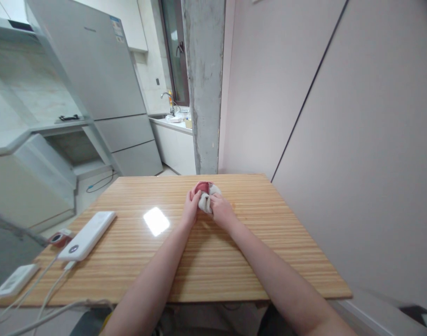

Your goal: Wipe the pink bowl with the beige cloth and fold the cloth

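Near the far edge of the wooden table (pixel 150 261), my left hand (pixel 190 207) is closed on the side of a small red bowl-like object (pixel 202 187). My right hand (pixel 221 210) grips a greyish-white cloth (pixel 205 203), which is bunched against the red object and partly over it. The two hands are close together, with the cloth between them. Fingers and cloth cover much of the red object, so its full shape is hidden.
On the table's left lie a white power bank (pixel 89 235) with a cable plugged in, a red roll-shaped item (pixel 60 238) and a white block (pixel 15 280). A pale wall (pixel 339 154) borders the right; a concrete pillar (pixel 206 88) and fridge (pixel 94 70) stand beyond.
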Motion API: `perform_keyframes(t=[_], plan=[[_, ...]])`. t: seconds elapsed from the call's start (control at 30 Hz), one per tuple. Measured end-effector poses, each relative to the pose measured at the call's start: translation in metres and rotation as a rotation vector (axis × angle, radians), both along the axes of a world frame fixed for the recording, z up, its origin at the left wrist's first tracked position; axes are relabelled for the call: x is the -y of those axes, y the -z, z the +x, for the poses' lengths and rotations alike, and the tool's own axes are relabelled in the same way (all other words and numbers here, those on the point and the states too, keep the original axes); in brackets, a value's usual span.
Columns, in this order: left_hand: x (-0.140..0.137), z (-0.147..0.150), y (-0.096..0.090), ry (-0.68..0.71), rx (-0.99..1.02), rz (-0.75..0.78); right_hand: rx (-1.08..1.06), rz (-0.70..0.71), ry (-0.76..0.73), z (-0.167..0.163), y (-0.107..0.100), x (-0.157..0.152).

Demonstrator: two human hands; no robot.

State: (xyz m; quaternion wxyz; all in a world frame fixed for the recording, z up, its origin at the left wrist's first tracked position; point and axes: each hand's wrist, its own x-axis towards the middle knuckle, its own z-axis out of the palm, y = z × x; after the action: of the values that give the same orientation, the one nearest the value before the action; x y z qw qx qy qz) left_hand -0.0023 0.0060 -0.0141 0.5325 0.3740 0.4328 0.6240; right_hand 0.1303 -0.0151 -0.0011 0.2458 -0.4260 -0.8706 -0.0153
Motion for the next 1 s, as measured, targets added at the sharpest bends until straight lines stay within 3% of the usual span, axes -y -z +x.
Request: perform_keyframes(t=[0.13, 0.4, 0.63, 0.73, 0.83, 1.0], plan=[[-0.003, -0.024, -0.011, 0.035, -0.178, -0.026, -0.012, 0.02, -0.114, 0.001, -0.002, 0.0], [0.003, 0.013, 0.005, -0.011, 0.088, 0.08, -0.033, 0.018, 0.089, 0.0, 0.007, -0.001], [-0.004, -0.019, -0.007, 0.014, -0.198, -0.044, 0.042, 0.001, -0.103, 0.004, 0.0, -0.004], [-0.001, -0.014, -0.005, 0.033, -0.141, -0.09, 0.07, -0.016, -0.026, 0.004, 0.0, -0.005], [0.002, 0.003, 0.003, 0.003, 0.01, -0.032, 0.055, -0.036, 0.051, 0.004, 0.004, -0.006], [-0.005, -0.009, 0.001, -0.018, -0.059, -0.003, -0.001, -0.019, -0.083, 0.004, 0.003, -0.004]])
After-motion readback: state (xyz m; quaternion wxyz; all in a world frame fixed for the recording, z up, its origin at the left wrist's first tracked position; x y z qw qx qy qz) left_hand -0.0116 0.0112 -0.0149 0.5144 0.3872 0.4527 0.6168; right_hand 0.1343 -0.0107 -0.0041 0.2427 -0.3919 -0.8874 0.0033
